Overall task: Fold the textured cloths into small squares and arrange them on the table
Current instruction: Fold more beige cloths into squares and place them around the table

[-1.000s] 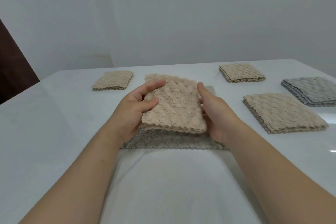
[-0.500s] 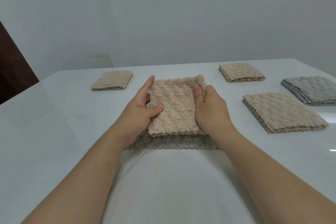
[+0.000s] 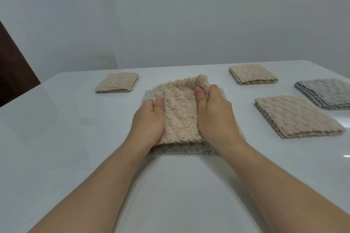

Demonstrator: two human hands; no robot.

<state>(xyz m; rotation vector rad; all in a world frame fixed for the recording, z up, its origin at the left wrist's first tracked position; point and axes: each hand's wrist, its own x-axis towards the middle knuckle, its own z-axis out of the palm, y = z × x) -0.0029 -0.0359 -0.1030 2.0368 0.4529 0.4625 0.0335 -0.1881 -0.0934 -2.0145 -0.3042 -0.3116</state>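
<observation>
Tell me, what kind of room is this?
Probably a plain room at home, though I can't be sure. A shiny white table stands by bare white walls, folded cloths lie spread on it, and the left hand and right hand grip a beige cloth.

Single head-worn view, looking forward and down over the white table (image 3: 56, 147), close above both forearms, wall across the frame's upper half.
</observation>
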